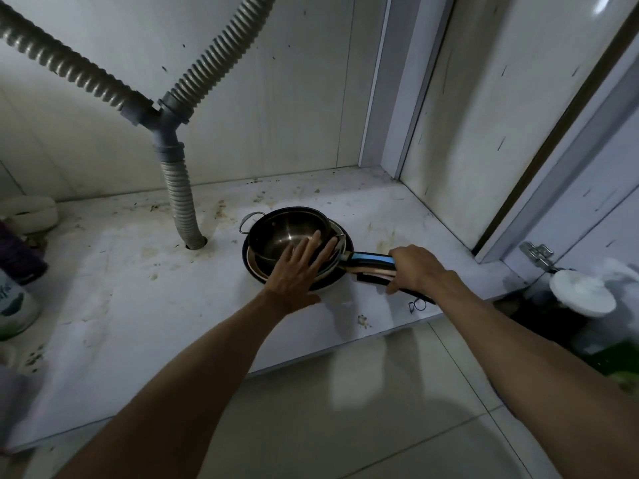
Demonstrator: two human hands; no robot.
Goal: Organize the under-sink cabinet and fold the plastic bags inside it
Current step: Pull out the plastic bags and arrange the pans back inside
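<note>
A stack of nested pans (262,264) sits on the stained white cabinet floor (138,288), right of centre. A shiny steel pot (276,233) with a loop handle lies on top. My left hand (297,271) presses flat on the near rim of the stack, fingers straight. My right hand (415,267) grips the bundled pan handles (373,266), which point right. No plastic bags can be made out.
A grey corrugated drain hose (181,202) drops into a hole in the floor left of the pans. Cans and a bottle (17,271) stand at the far left edge. A white-lidded container (581,295) and door hinge (536,254) are at the right. Tiled floor lies below.
</note>
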